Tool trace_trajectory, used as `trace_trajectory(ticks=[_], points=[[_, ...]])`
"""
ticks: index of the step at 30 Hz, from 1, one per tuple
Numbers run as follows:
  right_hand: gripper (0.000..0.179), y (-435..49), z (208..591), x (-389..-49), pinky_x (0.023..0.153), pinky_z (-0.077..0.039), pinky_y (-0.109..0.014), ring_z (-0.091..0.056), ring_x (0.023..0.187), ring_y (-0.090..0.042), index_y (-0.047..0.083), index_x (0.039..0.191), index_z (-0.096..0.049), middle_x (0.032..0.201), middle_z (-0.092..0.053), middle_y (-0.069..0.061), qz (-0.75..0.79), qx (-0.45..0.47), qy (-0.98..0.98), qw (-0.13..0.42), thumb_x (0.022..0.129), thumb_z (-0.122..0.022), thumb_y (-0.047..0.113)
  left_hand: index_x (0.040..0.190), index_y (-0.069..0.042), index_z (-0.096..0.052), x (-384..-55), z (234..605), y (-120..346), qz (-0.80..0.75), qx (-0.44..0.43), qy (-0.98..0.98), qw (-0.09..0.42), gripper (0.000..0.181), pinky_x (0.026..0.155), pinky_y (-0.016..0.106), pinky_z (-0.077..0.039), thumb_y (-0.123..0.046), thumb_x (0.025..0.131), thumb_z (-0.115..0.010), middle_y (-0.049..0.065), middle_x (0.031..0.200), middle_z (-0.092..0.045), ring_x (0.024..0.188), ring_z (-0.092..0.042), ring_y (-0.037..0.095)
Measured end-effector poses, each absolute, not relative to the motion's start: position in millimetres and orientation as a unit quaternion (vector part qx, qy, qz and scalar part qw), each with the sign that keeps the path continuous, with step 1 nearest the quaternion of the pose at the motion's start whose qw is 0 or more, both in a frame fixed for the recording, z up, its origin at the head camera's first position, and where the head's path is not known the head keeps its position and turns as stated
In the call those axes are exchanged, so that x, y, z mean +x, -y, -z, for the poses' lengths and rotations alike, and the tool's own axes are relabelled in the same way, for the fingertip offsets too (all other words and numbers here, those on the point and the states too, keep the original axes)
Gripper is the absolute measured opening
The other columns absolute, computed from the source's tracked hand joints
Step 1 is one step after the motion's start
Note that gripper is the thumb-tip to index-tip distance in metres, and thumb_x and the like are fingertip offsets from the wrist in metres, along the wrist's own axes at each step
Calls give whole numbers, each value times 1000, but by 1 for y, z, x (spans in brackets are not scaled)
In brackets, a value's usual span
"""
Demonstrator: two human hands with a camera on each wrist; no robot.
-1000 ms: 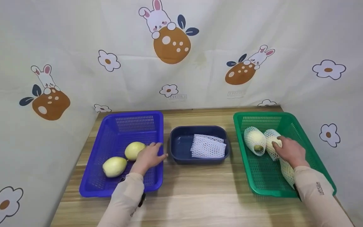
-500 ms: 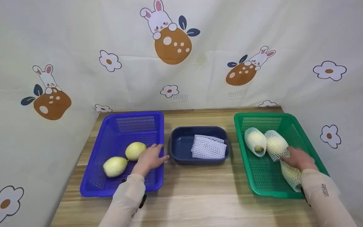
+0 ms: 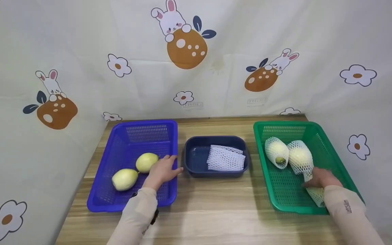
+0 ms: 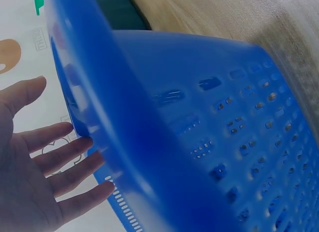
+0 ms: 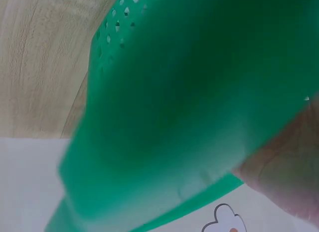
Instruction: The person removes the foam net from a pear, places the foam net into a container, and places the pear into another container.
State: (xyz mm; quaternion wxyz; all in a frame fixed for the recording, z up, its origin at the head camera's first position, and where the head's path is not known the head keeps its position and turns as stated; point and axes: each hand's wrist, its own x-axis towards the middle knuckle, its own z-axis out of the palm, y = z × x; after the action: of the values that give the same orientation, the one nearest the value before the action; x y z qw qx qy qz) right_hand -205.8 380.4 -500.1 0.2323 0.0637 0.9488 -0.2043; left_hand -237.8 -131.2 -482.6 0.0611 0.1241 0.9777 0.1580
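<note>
In the head view my left hand (image 3: 163,171) lies over the right rim of the blue basket (image 3: 95,190), fingers loosely straight and holding nothing. Two bare pale yellow pears, a nearer one (image 3: 125,179) and a farther one (image 3: 147,162), sit in that basket, the farther just beside my fingers. Inside the green basket (image 3: 263,170), my right hand (image 3: 324,179) grips a pear in white foam netting (image 3: 316,196), covering its upper part. Two more netted pears, one at left (image 3: 277,152) and one in the middle (image 3: 300,156), lie farther back there.
Between the baskets stands a dark blue tub (image 3: 194,158) with flat white foam nets (image 3: 226,158) in it. All rest on a wooden table (image 3: 216,204). A printed curtain (image 3: 223,81) closes off the back and both sides.
My right hand has moved from the middle netted pear toward the nearest one, and the middle pear now shows fully. My left hand has stayed at the blue basket's rim.
</note>
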Motion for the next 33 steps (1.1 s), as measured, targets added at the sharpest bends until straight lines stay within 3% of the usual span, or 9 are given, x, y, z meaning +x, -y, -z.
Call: trace_trajectory(ticks=[3, 7, 11, 26, 33], points=[[71, -376, 501, -203, 72, -38, -59, -47, 81, -41, -13, 111, -39, 90, -50, -26, 182, 63, -955, 225, 67, -76, 29, 123, -2, -48, -238, 483, 131, -156, 124, -978, 59, 56, 85, 48, -38, -38, 81, -58, 23, 120, -47, 106, -47, 38], [96, -373, 504, -199, 76, -28, -68, -32, 96, -57, -15, 126, -20, 109, -34, -39, 153, 63, -962, 216, 64, -78, 28, 123, -2, -49, -238, 485, 131, -155, 128, -978, 59, 56, 84, 48, -39, -38, 81, -59, 23, 119, -48, 105, -47, 38], [103, -374, 508, -197, 76, -23, -71, -23, 100, -62, -14, 130, -8, 116, -24, -41, 154, 73, -960, 223, 66, -76, 28, 123, -2, -49, -237, 485, 131, -159, 126, -977, 60, 55, 86, 48, -37, -37, 81, -59, 24, 120, -47, 106, -46, 38], [106, -378, 503, -198, 79, -22, -70, -20, 104, -63, -18, 129, -2, 120, -19, -46, 148, 65, -960, 229, 69, -73, 32, 125, -1, -46, -237, 484, 130, -154, 117, -978, 73, 58, 87, 48, -37, -38, 82, -58, 24, 124, -44, 109, -44, 39], [106, -376, 484, -201, 78, -22, -70, -22, 104, -62, -16, 131, -9, 122, -19, -44, 145, 29, -969, 199, 67, -73, 39, 125, -1, -47, -237, 483, 130, -155, 116, -979, 70, 58, 87, 48, -37, -39, 82, -58, 25, 124, -44, 109, -44, 38]])
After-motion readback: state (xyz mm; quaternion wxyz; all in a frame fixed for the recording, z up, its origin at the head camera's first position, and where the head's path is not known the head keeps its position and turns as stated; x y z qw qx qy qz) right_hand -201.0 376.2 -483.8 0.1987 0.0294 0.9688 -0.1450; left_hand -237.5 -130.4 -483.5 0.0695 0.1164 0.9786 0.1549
